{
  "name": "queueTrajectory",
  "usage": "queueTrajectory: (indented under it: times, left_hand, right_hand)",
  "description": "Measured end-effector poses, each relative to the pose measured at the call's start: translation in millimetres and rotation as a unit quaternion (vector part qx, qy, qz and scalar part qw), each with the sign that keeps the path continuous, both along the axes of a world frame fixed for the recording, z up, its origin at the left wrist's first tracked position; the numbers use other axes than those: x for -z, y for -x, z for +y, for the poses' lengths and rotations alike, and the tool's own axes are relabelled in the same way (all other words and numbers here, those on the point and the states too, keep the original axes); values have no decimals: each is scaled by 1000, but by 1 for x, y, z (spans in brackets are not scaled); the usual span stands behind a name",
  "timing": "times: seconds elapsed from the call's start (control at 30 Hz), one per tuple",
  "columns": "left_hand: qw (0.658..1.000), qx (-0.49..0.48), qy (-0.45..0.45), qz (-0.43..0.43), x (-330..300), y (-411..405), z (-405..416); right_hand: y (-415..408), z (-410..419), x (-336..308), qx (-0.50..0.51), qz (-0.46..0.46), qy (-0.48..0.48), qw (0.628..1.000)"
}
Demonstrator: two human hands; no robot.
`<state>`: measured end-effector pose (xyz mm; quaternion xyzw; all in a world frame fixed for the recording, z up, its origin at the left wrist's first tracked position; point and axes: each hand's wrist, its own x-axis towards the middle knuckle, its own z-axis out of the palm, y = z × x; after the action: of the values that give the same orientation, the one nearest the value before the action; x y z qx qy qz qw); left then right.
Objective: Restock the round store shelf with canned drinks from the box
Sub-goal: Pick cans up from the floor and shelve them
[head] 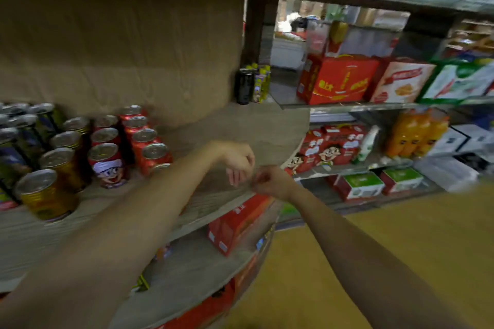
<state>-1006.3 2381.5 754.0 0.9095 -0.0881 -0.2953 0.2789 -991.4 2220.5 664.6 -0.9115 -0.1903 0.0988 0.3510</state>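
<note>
The round grey wooden shelf [235,125] carried red cartoon-printed cans [144,141] and gold cans [48,192] on its left. Both hands met at its near right rim: the left hand [238,163] hung with fingers loose, the right hand [270,181] had fingers curled, seemingly holding nothing.

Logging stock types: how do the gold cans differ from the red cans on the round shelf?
Gold cans are plain gold; red cans carry a cartoon face. Gold cans stand left, red cans right, nearer the left hand. Both stand upright in rows, silver tops up.
</note>
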Motion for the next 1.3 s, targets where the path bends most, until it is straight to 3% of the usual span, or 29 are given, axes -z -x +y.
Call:
queueTrajectory:
  times: [0.13,0.27,0.5,0.63,0.77,0.9,1.0,1.2,1.3]
  left_hand:
    - [999,12,-43,15,31,1,-44]
    - [988,95,-55,106,89,-6,-88]
    - [986,147,-57,56,174,1,-121]
    - [996,63,-30,62,229,11,-126]
    - [998,-46,-26,28,305,31,-131]
    - [981,-167,-45,89,415,65,-130]
    - [957,-232,-58,167,489,93,-133]
    - [904,-369,-46,209,656,146,-152]
    - [851,-466,-25,242,731,170,-157]
  right_hand:
    - [8,-58,30,60,29,30,997]
    - [23,-100,70,125,116,44,984]
    - [52,-137,141,189,214,13,958]
    - [66,-144,192,205,241,4,949]
    - [90,-146,269,296,243,-19,924]
    - [126,-148,353,321,346,-47,881]
    - [147,-150,441,304,385,-4,871]
    - [182,-149,600,272,444,32,853]
    - [197,-147,664,286,473,24,833]
